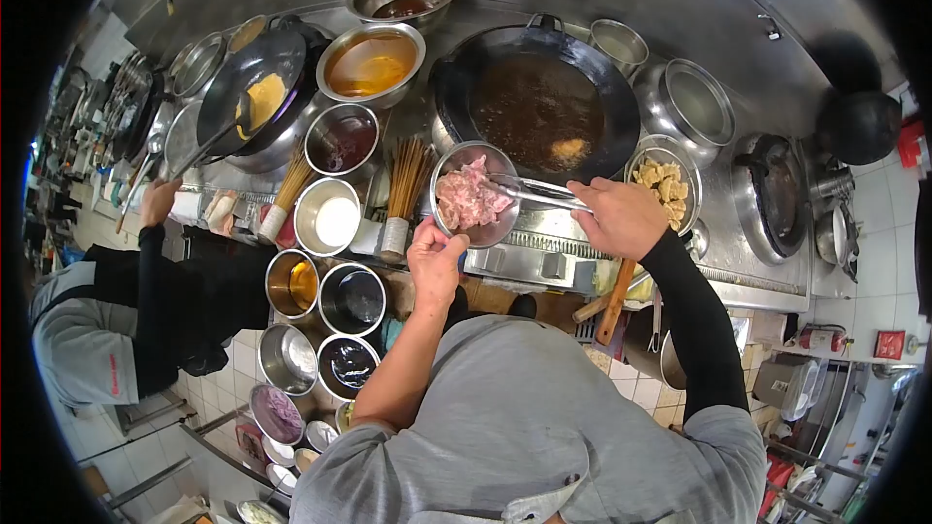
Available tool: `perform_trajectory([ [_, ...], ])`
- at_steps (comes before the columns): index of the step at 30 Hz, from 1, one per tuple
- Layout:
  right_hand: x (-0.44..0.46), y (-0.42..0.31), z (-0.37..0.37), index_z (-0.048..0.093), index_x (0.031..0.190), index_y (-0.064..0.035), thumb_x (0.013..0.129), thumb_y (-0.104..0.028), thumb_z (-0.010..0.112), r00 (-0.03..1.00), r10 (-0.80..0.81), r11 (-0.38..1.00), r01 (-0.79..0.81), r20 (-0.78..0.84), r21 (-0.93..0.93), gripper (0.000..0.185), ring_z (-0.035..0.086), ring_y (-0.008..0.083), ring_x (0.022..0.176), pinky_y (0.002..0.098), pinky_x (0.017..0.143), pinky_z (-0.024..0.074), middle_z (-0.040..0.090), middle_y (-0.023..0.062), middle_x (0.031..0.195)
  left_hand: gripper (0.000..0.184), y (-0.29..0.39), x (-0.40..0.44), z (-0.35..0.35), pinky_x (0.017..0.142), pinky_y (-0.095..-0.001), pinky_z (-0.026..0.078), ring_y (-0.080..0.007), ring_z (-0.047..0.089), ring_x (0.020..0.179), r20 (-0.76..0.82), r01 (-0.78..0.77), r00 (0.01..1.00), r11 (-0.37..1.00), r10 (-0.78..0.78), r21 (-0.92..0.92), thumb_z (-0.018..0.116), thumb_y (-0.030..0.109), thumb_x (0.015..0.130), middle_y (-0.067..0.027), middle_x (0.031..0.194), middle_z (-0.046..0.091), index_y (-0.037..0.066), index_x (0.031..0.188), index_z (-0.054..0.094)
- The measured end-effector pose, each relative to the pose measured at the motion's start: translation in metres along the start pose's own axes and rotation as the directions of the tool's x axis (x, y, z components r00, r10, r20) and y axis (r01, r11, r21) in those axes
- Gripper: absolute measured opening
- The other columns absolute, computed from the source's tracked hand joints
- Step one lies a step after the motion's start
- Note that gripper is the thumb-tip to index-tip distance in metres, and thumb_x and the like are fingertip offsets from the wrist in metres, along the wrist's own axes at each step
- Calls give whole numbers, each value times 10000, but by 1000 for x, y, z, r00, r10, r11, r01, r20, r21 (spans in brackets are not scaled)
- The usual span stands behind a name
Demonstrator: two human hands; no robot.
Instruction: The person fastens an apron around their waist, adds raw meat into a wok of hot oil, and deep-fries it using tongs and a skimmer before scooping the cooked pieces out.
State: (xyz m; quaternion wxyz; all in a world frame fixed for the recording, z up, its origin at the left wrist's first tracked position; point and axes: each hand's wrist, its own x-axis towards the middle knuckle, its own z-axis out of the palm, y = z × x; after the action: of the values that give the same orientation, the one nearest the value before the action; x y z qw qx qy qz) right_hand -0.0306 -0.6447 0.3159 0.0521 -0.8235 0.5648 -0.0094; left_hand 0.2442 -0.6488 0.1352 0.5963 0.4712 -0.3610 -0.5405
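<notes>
My left hand (pixel 436 260) grips the near left rim of a metal bowl (pixel 505 225) that holds raw pink meat (pixel 472 196). Metal tongs (pixel 544 196) are held in my right hand (pixel 626 220), and their tips reach into the bowl beside the meat. Just behind the bowl, a large black wok (pixel 456 87) contains dark oil (pixel 539 107) with a golden piece (pixel 569 149) frying near its front edge. Close to my right hand, a strainer (pixel 695 196) holds pale fried pieces (pixel 662 189).
At the left, a co-worker's hand (pixel 158 202) holds a ladle over a second wok (pixel 221 102) with yellow food. Bamboo brushes (pixel 408 175) and bowls of sauce stand left of my bowl. Wooden handles (pixel 615 303) jut out below my right hand. Several pots stand lower left.
</notes>
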Motion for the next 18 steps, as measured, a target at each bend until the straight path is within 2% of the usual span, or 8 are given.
perform_trajectory([
  [3,-1,1,-10,673,1208,-70,902,-230,621,1000,7,999,-6,-19,34,349,663,324,767,431,670,527,640,109,844,287,10,2,-5,766,-236,447,-100,555,857,-10,156,987,986,-157,-65,713,-43,744,-34,1067,558,66,646,467],
  [6,-10,3,-25,670,1213,-78,896,-231,639,997,15,1000,-13,-72,22,353,666,324,777,427,683,531,648,113,848,311,-4,9,-19,698,-226,418,-74,514,775,-2,197,980,975,-199,-99,705,-29,764,5,918,565,91,647,444],
  [9,-14,14,-28,665,1222,-77,886,-226,655,989,59,997,-52,-135,58,367,664,336,797,433,692,523,653,126,857,314,9,9,-13,625,-222,378,-57,456,679,-22,166,985,973,-171,-160,696,-19,782,40,769,524,117,669,437],
  [12,-14,31,-22,667,1220,-71,889,-234,652,973,104,993,-88,-204,84,369,661,356,805,445,700,517,664,147,873,291,2,13,-16,621,-231,426,-73,499,656,-64,217,970,955,-234,-202,693,-22,792,24,748,548,122,700,458],
  [15,-8,45,-14,671,1219,-77,896,-262,642,971,181,983,-176,-155,41,373,666,357,818,456,716,521,669,151,869,279,7,14,-12,641,-249,487,-96,558,665,-94,233,959,930,-268,-284,687,-28,803,-8,773,596,124,719,468],
  [18,1,61,11,672,1210,-84,898,-280,631,966,208,976,-216,-153,-36,370,669,356,841,472,734,524,674,149,877,282,7,14,-15,683,-268,530,-118,604,703,-68,243,960,930,-271,-276,686,-34,811,-30,807,630,121,722,469],
])
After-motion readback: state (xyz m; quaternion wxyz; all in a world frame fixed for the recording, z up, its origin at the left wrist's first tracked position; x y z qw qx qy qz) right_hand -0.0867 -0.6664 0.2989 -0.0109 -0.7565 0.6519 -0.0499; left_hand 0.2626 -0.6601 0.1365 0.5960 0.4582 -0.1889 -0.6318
